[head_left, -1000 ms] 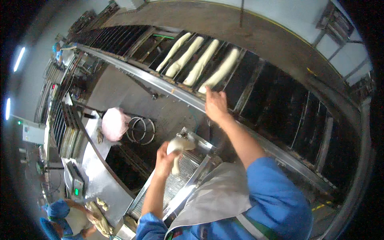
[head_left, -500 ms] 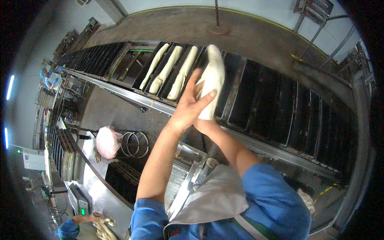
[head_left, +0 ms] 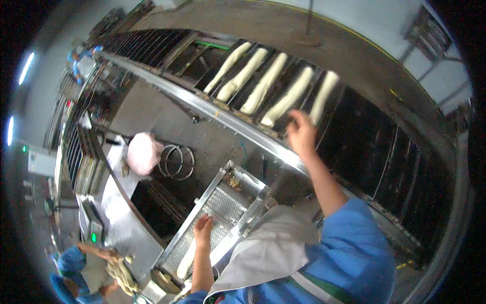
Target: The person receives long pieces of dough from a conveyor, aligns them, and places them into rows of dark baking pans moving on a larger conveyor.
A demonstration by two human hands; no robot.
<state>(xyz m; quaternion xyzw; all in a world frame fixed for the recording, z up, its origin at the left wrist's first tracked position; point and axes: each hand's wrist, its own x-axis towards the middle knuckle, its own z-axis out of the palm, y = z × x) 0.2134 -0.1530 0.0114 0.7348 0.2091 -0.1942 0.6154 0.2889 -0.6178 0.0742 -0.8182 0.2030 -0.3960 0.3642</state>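
Observation:
My right hand [head_left: 300,133] reaches up to the long conveyor of dark trays [head_left: 385,147], its fingers at the near end of the newest dough strip [head_left: 324,96]; whether it grips the strip is unclear. Several more pale dough strips [head_left: 263,83] lie side by side in the trays to its left. My left hand [head_left: 203,226] is down low on the wire-mesh belt [head_left: 217,207] of a small steel feeder, fingers spread, just above another dough strip [head_left: 186,259] lying on that belt.
A steel rail [head_left: 212,109] runs along the conveyor's near edge. A pink bag [head_left: 143,152] and metal rings [head_left: 177,161] sit on the machine to the left. A person in blue [head_left: 76,266] handles dough at the lower left. Another person stands far back left [head_left: 81,61].
Both hands were up at the trays with a dough strip. The strip now lies in a tray, my right hand stays by it, and my left hand has dropped to the mesh belt.

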